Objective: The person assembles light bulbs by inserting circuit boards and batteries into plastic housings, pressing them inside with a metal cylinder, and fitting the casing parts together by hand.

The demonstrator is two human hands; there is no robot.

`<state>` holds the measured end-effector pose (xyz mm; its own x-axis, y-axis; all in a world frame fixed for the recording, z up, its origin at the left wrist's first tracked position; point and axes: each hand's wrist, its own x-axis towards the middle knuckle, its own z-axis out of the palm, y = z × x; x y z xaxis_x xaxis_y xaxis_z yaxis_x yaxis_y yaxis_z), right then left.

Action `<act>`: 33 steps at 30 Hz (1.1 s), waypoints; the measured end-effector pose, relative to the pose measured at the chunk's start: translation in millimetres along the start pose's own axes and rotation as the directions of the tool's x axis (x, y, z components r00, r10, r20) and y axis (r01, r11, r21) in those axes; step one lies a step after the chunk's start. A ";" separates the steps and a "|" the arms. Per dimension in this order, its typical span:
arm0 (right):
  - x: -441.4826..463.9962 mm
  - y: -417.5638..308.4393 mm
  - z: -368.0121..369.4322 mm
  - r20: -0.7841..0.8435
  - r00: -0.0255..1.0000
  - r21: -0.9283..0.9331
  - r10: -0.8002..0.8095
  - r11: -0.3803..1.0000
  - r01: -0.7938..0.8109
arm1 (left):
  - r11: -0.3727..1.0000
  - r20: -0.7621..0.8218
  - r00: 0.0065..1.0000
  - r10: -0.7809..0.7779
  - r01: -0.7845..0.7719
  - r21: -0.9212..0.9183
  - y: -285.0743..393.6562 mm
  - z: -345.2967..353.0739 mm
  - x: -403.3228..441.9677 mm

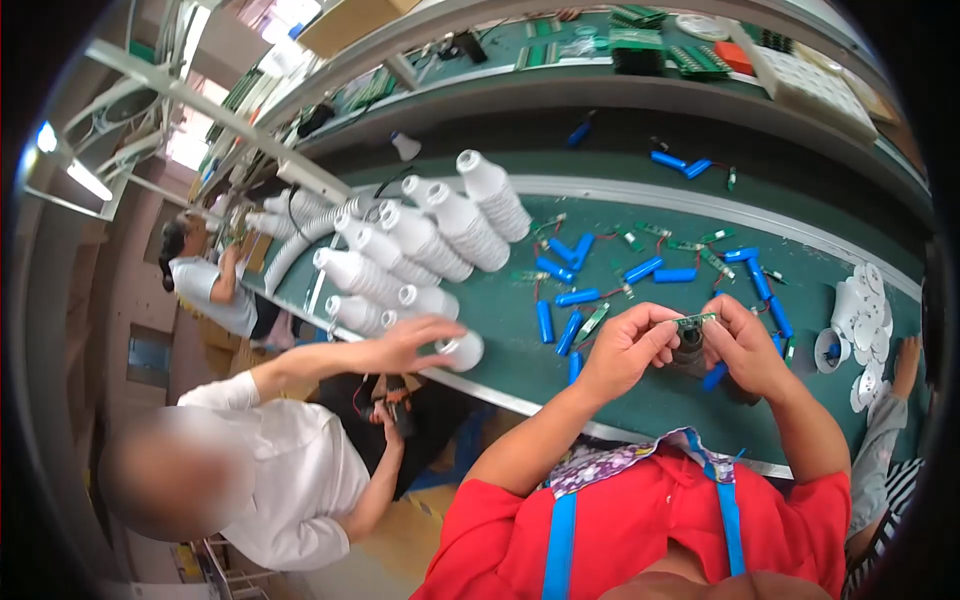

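A small green circuit board (pixel 694 321) is pinched between the fingertips of both hands. My left hand (pixel 632 350) grips its left end, and my right hand (pixel 745 345) has the right end. Just below the board stands a dark, round, hollow fixture (pixel 688 352), partly hidden by my fingers. A blue battery cell (pixel 714 376) hangs under my right hand; whether it is wired to this board I cannot tell. To the left of my hands lie several blue cells (pixel 568 332) with small boards wired to them.
Stacks of white lamp housings (pixel 470 225) stand at the left, where a co-worker's hand (pixel 420 340) touches one. White discs (pixel 868 325) and an open housing (pixel 832 350) lie at the right, near another person's arm (pixel 895 400). A shelf (pixel 600 85) crosses above the green bench (pixel 500 300).
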<state>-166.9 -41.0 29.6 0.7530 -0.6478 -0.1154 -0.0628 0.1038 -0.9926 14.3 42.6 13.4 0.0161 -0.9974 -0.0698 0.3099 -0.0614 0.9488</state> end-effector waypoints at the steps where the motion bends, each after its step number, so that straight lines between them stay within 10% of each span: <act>1: -4.2 -5.0 4.7 0.033 0.999 -0.025 0.024 0.999 -0.023 | 1.000 0.005 1.000 -0.015 0.016 -0.018 -0.3 -4.2 -8.4; 5: -10.6 -12.2 21.2 0.183 0.975 -0.175 0.123 0.980 -0.091 | 0.991 -0.080 0.997 -0.023 0.033 0.127 3.1 -18.0 -45.4; 7: -11.7 -3.5 28.3 0.144 0.978 0.043 0.151 0.986 -0.158 | 0.951 -0.190 0.971 0.146 -0.085 0.297 -7.3 -33.5 -65.3; 10: -13.3 9.6 34.6 0.133 0.977 0.332 0.168 0.921 -0.204 | 0.485 -0.354 0.714 0.605 0.023 0.874 -4.8 -78.3 -97.2; 12: -14.1 11.3 40.6 0.104 0.978 0.454 0.181 0.866 -0.209 | 0.261 -0.331 0.507 0.796 0.205 0.943 -19.2 -122.1 -105.8; 17: -9.5 20.8 59.6 0.106 0.966 0.429 0.234 0.866 -0.257 | 0.604 -0.536 0.676 0.506 0.165 0.779 -27.9 -183.7 -101.6; 21: -6.9 22.9 67.9 0.041 0.968 0.439 0.248 0.866 -0.240 | 0.966 -0.653 0.715 0.249 -0.137 0.218 -18.8 -157.1 -81.9; 23: -5.8 22.5 67.7 -0.006 0.967 0.414 0.255 0.881 -0.230 | 0.938 -0.627 0.776 0.067 -0.263 -0.225 7.4 -111.7 -73.9; 26: -6.0 18.0 67.7 -0.034 0.976 0.366 0.215 0.912 -0.188 | 0.897 -0.459 0.888 -0.018 -0.188 -0.399 6.4 -87.5 -63.7; 33: -7.7 23.6 75.7 -0.134 0.990 0.032 -0.044 0.998 0.048 | 0.984 -0.350 0.931 0.098 -0.143 -0.105 -5.2 -34.7 -53.4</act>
<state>-124.6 23.5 9.9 0.6601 -0.7473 -0.0759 -0.0055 0.0963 -0.9953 44.9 97.5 1.5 0.3784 -0.9222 -0.0803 0.4023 0.0856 0.9115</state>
